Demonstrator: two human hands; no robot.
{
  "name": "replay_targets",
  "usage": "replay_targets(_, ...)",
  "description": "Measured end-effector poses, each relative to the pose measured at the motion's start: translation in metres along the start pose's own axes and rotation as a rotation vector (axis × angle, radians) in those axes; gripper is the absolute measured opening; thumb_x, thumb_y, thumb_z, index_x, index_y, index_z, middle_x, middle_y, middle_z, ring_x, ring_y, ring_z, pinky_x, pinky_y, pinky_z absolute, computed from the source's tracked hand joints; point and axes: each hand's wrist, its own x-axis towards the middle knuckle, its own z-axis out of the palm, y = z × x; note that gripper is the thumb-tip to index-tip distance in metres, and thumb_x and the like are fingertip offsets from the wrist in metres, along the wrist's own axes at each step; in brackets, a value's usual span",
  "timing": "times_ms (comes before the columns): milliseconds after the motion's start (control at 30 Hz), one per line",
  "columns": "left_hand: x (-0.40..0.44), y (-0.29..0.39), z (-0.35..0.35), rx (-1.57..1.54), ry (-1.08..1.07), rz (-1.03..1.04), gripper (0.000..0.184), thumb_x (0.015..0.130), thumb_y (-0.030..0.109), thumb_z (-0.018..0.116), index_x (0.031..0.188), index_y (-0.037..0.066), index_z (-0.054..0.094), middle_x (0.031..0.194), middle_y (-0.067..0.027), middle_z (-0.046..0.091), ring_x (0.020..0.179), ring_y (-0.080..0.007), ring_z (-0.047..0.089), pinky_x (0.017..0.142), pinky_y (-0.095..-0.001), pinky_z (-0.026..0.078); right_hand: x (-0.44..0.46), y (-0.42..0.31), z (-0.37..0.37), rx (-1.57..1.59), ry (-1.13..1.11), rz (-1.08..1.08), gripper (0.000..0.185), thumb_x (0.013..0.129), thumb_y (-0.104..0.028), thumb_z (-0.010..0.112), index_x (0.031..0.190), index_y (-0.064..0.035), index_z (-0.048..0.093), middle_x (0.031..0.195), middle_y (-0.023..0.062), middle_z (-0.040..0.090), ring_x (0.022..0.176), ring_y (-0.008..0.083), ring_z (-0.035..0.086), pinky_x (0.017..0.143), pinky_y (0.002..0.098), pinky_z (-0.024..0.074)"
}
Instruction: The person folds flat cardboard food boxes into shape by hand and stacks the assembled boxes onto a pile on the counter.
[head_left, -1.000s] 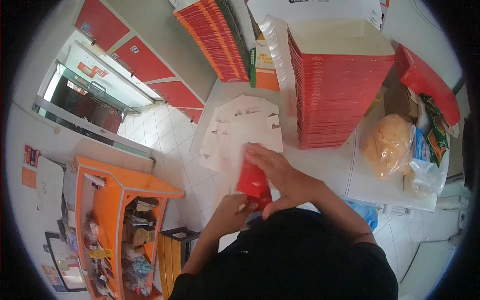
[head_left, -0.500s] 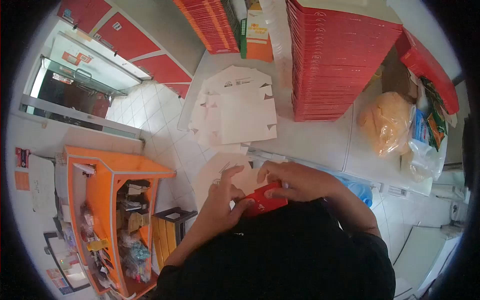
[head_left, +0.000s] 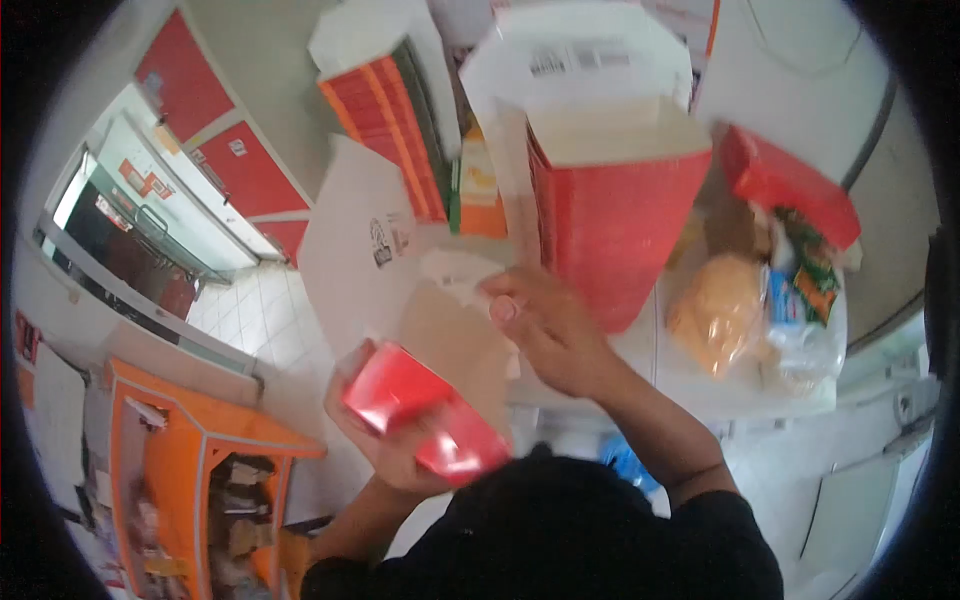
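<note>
In the head view, my left hand (head_left: pixel 400 450) grips a partly folded cardboard box (head_left: pixel 460 335) from its lower side. The box is tilted, with glossy red outer walls, a plain brown inside and a white printed flap standing up on the left. My right hand (head_left: pixel 550 325) is raised beside the box's right edge, its fingers curled together with nothing visible in them. Whether it touches the box I cannot tell. Behind the box, a flat white cardboard blank (head_left: pixel 460 268) lies partly hidden on the table.
A tall stack of red boxes (head_left: pixel 620 230) stands on the white table (head_left: pixel 700 395), with a shorter red and orange stack (head_left: pixel 385 130) to its left. Right of them are a plastic bag with orange contents (head_left: pixel 715 310) and several packets. An orange shelf unit (head_left: pixel 175 470) stands at lower left.
The box has come up and opened out, its red side now in my left hand. My right hand has left the red part and moved up. The head view has shifted.
</note>
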Motion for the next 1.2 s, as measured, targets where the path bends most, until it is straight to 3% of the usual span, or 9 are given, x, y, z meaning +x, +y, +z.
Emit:
replay_targets(33, 0.006, 0.014, -0.013, -0.210, -0.188, -0.131, 0.066, 0.077, 0.029, 0.090, 0.134, 0.020, 0.058, 0.137, -0.0215, 0.047, 0.129, -0.0469, 0.052, 0.107, -0.0575, 0.046, 0.016, -0.010, -0.009, -0.063, 0.034, 0.081, 0.048, 0.100, -0.038, 0.064, 0.123, 0.0042, 0.062, 0.106, 0.0206, 0.070, 0.102, 0.0371, 0.068, 0.086, 0.0452, 0.0540)
replay_targets(67, 0.015, 0.029, -0.011, -0.247, -0.209, 0.040, 0.071, 0.075, 0.029, 0.091, 0.136, 0.018, 0.056, 0.137, -0.0209, 0.048, 0.128, -0.0465, 0.053, 0.107, -0.0568, 0.045, 0.031, -0.007, -0.016, -0.037, 0.020, 0.065, 0.049, 0.098, -0.038, 0.066, 0.125, 0.0034, 0.061, 0.109, 0.0208, 0.069, 0.105, 0.0380, 0.067, 0.088, 0.0463, 0.0540)
replay_targets(167, 0.069, 0.085, -0.009, -0.072, 0.140, 0.772, 0.087, 0.070, 0.030, 0.095, 0.143, 0.012, 0.051, 0.137, -0.0193, 0.052, 0.125, -0.0453, 0.056, 0.110, -0.0544, 0.041, 0.078, -0.004, -0.049, -0.145, 0.032, 0.035, 0.055, 0.093, -0.038, 0.072, 0.129, 0.0014, 0.060, 0.118, 0.0214, 0.068, 0.112, 0.0401, 0.065, 0.092, 0.0480, 0.0536)
replay_targets(300, 0.158, 0.099, -0.008, -0.135, 0.465, 1.045, 0.100, 0.073, 0.046, 0.092, 0.150, 0.006, 0.042, 0.145, -0.0208, 0.044, 0.138, -0.0397, 0.044, 0.113, -0.0539, 0.038, 0.131, -0.055, -0.126, -0.759, 0.195, 0.016, 0.064, 0.085, -0.040, 0.077, 0.133, -0.0007, 0.060, 0.128, 0.0229, 0.066, 0.117, 0.0420, 0.064, 0.098, 0.0471, 0.0523)
replay_targets(400, 0.206, 0.070, -0.003, 0.101, 0.364, 0.992, 0.093, 0.074, 0.051, 0.089, 0.145, 0.009, 0.047, 0.145, -0.0173, 0.046, 0.135, -0.0365, 0.045, 0.111, -0.0522, 0.037, 0.163, 0.001, -0.222, -1.011, 0.199, -0.016, 0.075, 0.079, -0.046, 0.081, 0.136, -0.0026, 0.060, 0.128, 0.0239, 0.068, 0.119, 0.0413, 0.065, 0.101, 0.0464, 0.0513)
replay_targets(500, 0.243, 0.029, 0.018, 0.320, 0.226, 0.891, 0.076, 0.071, 0.054, 0.088, 0.129, 0.014, 0.058, 0.137, -0.0099, 0.055, 0.125, -0.0337, 0.049, 0.103, -0.0494, 0.036, 0.155, -0.025, -0.235, -1.000, -0.009, 0.242, 0.056, 0.082, -0.034, 0.078, 0.123, 0.0019, 0.068, 0.118, 0.0253, 0.071, 0.115, 0.0411, 0.067, 0.098, 0.0421, 0.0512)
replay_targets(733, 0.266, 0.022, 0.022, 0.412, 0.089, 0.854, 0.056, 0.062, 0.053, 0.088, 0.097, 0.015, 0.065, 0.109, -0.0027, 0.064, 0.109, -0.0276, 0.052, 0.090, -0.0446, 0.035, 0.167, -0.005, -0.254, -1.145, -0.316, 0.364, 0.066, 0.073, -0.040, 0.084, 0.126, -0.0046, 0.069, 0.124, 0.0228, 0.070, 0.114, 0.0392, 0.067, 0.098, 0.0434, 0.0519)
replay_targets(1000, 0.265, 0.017, 0.039, 0.178, 0.093, 0.974, 0.040, 0.063, 0.031, 0.087, 0.088, 0.012, 0.061, 0.097, -0.0056, 0.060, 0.098, -0.0287, 0.054, 0.086, -0.0442, 0.035, 0.167, 0.011, -0.245, -1.252, -0.104, 0.352, 0.050, 0.072, -0.015, 0.076, 0.120, -0.0024, 0.070, 0.122, 0.0235, 0.070, 0.114, 0.0400, 0.067, 0.098, 0.0450, 0.0534)
replay_targets(1200, 0.247, 0.027, 0.041, 0.064, 0.109, 0.862, 0.037, 0.067, 0.022, 0.089, 0.089, 0.010, 0.063, 0.107, -0.0074, 0.057, 0.102, -0.0296, 0.055, 0.091, -0.0448, 0.037, 0.177, 0.008, -0.243, -1.361, -0.249, 0.437, 0.053, 0.070, -0.008, 0.072, 0.121, 0.0048, 0.065, 0.123, 0.0263, 0.068, 0.116, 0.0414, 0.066, 0.096, 0.0458, 0.0542)
